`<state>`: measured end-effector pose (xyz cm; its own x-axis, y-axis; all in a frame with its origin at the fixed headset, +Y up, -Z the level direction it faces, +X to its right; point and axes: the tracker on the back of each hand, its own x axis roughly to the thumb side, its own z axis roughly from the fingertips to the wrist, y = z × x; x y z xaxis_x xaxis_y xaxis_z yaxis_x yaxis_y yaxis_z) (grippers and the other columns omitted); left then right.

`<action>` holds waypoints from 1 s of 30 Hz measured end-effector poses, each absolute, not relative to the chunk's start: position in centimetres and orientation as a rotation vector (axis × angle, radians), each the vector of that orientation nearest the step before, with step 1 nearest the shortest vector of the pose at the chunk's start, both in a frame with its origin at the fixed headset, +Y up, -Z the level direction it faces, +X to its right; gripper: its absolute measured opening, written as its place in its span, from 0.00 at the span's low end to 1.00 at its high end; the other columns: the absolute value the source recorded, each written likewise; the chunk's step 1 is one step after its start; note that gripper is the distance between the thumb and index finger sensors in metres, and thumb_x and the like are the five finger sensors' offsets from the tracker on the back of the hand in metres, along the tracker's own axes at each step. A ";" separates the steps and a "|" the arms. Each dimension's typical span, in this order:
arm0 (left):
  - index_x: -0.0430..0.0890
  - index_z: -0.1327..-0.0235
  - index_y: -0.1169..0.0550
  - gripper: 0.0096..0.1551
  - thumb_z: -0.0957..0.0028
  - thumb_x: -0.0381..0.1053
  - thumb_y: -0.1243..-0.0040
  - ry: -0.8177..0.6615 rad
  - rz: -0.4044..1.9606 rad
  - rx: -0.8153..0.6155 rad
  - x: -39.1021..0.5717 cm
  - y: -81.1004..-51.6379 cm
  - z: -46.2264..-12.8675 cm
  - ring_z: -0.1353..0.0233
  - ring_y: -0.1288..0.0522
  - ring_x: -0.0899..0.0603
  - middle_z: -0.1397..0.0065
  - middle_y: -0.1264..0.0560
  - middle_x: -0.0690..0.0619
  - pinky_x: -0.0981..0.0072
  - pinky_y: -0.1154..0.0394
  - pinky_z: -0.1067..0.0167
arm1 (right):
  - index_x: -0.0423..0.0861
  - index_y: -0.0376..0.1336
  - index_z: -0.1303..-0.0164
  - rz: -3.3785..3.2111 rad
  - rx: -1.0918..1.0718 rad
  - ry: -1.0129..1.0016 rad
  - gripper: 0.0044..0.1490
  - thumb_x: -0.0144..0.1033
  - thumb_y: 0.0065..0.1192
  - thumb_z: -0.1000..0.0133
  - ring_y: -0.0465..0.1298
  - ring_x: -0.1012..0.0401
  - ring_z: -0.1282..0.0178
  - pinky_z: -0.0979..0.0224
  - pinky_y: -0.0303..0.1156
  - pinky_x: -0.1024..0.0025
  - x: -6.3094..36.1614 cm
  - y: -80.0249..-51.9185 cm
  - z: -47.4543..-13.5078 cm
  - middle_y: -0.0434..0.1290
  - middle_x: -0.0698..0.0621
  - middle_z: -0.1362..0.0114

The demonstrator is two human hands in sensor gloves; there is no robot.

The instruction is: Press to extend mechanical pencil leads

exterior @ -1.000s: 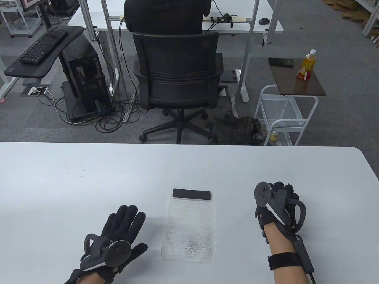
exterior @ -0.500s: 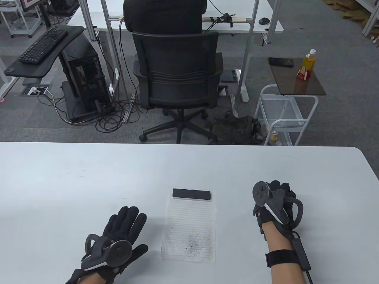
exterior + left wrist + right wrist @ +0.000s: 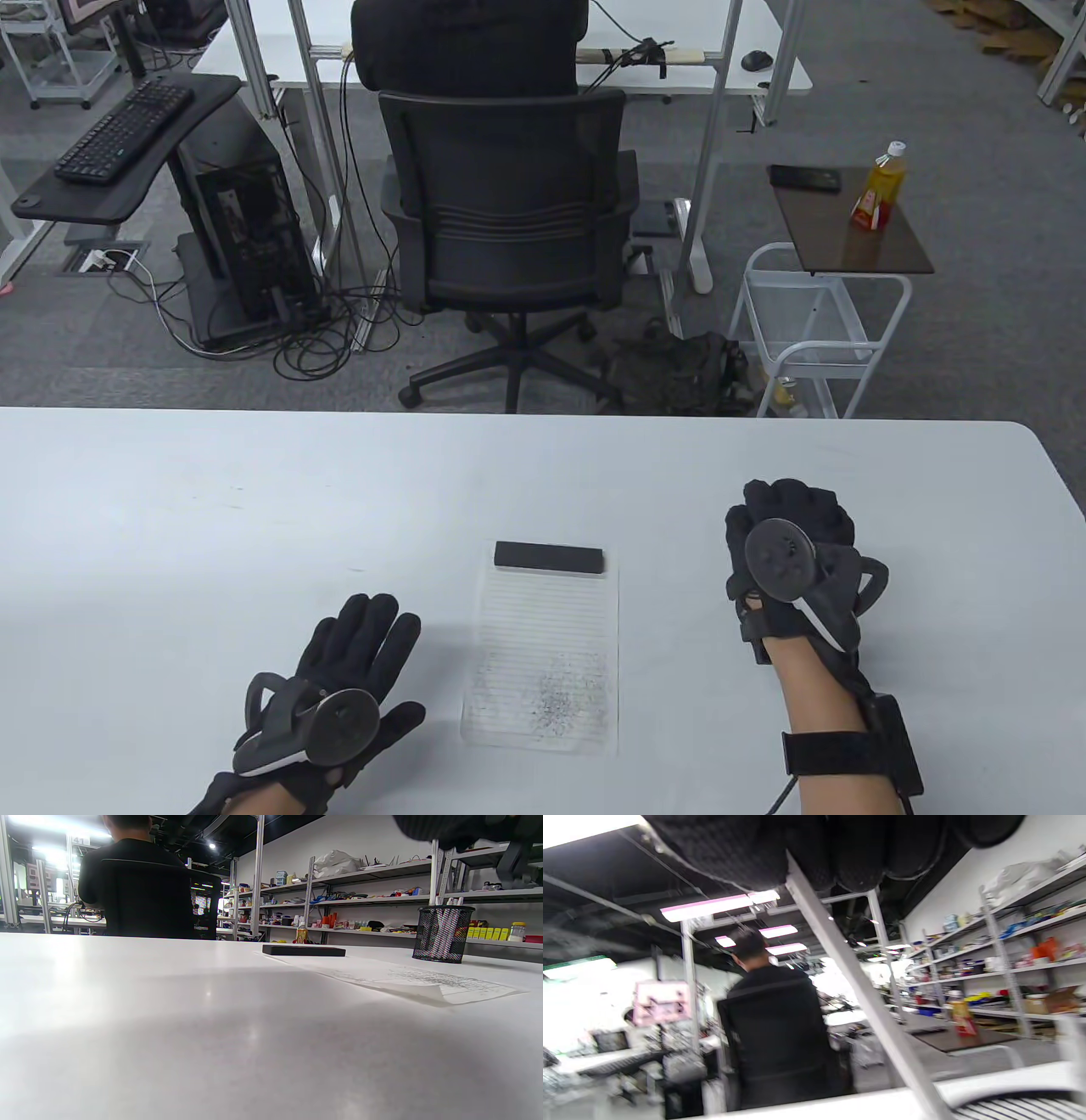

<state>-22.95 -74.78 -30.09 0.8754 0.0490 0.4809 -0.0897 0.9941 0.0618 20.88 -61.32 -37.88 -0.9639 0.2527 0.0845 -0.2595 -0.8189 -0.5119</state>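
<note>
Black block (image 3: 550,558) pins lined paper (image 3: 543,662) between both gloved hands.

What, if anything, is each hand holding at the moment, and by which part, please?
The right hand grips a pale slender pencil at its upper part, fingers curled round it. The left hand rests flat on the table, holding nothing.

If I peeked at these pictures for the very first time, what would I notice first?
Probably the two black gloved hands on the white table: the left hand lies flat, and the right hand is curled around a thin white pencil. Between them sits a lined paper speckled with pencil marks, a black block on its far end. The left wrist view also shows a black mesh pen cup.
</note>
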 end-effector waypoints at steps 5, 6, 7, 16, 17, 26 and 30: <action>0.52 0.17 0.55 0.56 0.52 0.72 0.50 -0.500 0.077 0.089 -23.0 -74.8 -30.1 0.15 0.54 0.28 0.14 0.58 0.43 0.31 0.49 0.24 | 0.46 0.71 0.36 2.477 0.129 -0.743 0.24 0.41 0.69 0.41 0.72 0.37 0.28 0.28 0.66 0.28 19.0 -60.9 -35.6 0.73 0.40 0.30; 0.51 0.17 0.55 0.56 0.52 0.72 0.50 -0.498 0.075 0.089 -23.0 -74.8 -30.1 0.15 0.54 0.28 0.14 0.58 0.43 0.31 0.49 0.24 | 0.46 0.70 0.36 2.379 0.162 -0.695 0.23 0.40 0.69 0.40 0.72 0.36 0.28 0.29 0.66 0.27 18.7 -61.5 -35.6 0.73 0.40 0.30; 0.52 0.17 0.55 0.56 0.52 0.72 0.50 -0.498 0.074 0.090 -23.0 -74.8 -30.1 0.15 0.54 0.28 0.14 0.58 0.43 0.31 0.49 0.24 | 0.47 0.70 0.35 2.312 0.156 -0.651 0.23 0.39 0.68 0.40 0.72 0.35 0.28 0.29 0.66 0.26 18.6 -62.1 -35.6 0.73 0.39 0.29; 0.52 0.17 0.55 0.55 0.52 0.72 0.51 -0.500 0.084 0.085 -23.0 -74.9 -30.1 0.15 0.54 0.28 0.14 0.58 0.43 0.31 0.49 0.24 | 0.53 0.65 0.28 1.610 0.217 -0.006 0.25 0.39 0.52 0.36 0.68 0.27 0.27 0.32 0.48 0.13 16.5 -71.5 -38.3 0.69 0.32 0.28; 0.52 0.17 0.55 0.55 0.52 0.72 0.51 -0.499 0.086 0.084 -23.0 -74.9 -30.1 0.15 0.54 0.28 0.14 0.58 0.43 0.31 0.49 0.24 | 0.55 0.64 0.27 1.557 0.271 0.051 0.25 0.41 0.51 0.36 0.72 0.31 0.31 0.33 0.54 0.14 16.3 -72.3 -38.4 0.70 0.34 0.30; 0.51 0.17 0.55 0.55 0.52 0.72 0.51 -0.496 0.087 0.075 -23.0 -75.1 -30.1 0.15 0.54 0.28 0.14 0.58 0.43 0.31 0.49 0.24 | 0.36 0.65 0.30 1.286 0.191 -0.095 0.30 0.37 0.57 0.39 0.74 0.42 0.50 0.43 0.73 0.38 16.5 -75.1 -38.4 0.72 0.39 0.40; 0.51 0.17 0.55 0.55 0.52 0.72 0.51 -0.499 0.090 0.079 -23.0 -75.0 -30.1 0.15 0.54 0.28 0.14 0.58 0.43 0.31 0.49 0.24 | 0.42 0.63 0.29 1.216 0.230 -0.028 0.26 0.37 0.52 0.37 0.71 0.39 0.41 0.36 0.68 0.32 16.2 -75.9 -38.3 0.67 0.37 0.33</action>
<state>-22.99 -75.04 -30.08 0.8743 0.0668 0.4808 -0.1056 0.9930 0.0539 16.23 -75.91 -38.34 0.3497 0.9257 0.1443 -0.9313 0.3267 0.1611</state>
